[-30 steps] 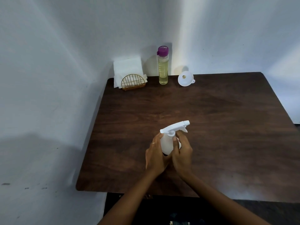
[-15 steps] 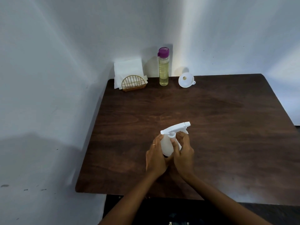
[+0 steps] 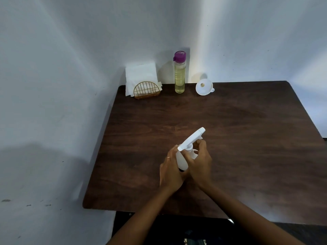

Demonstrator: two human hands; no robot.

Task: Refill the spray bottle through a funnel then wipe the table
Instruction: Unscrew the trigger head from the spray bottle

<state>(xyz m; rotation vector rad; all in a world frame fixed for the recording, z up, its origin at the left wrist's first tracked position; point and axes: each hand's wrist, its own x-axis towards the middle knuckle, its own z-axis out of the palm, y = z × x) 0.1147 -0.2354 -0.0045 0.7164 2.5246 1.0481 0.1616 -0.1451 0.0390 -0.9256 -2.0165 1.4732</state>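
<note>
A white spray bottle (image 3: 182, 160) stands on the dark wooden table (image 3: 238, 138), near its front middle. My left hand (image 3: 169, 171) wraps the bottle's body. My right hand (image 3: 200, 162) grips the neck just under the white trigger head (image 3: 192, 138), whose nozzle points up and to the right. At the table's back edge lies a white funnel (image 3: 204, 86) on its side. Left of it stands a clear refill bottle (image 3: 179, 75) with yellowish liquid and a purple cap.
A gold wire holder (image 3: 146, 91) with white paper napkins (image 3: 140, 73) sits at the back left corner. White walls close in behind and on the left. The table's front edge runs just below my wrists.
The trigger head has turned, so its nozzle now points more steeply up and right. My right hand has shifted up around the neck. The view has tilted slightly.
</note>
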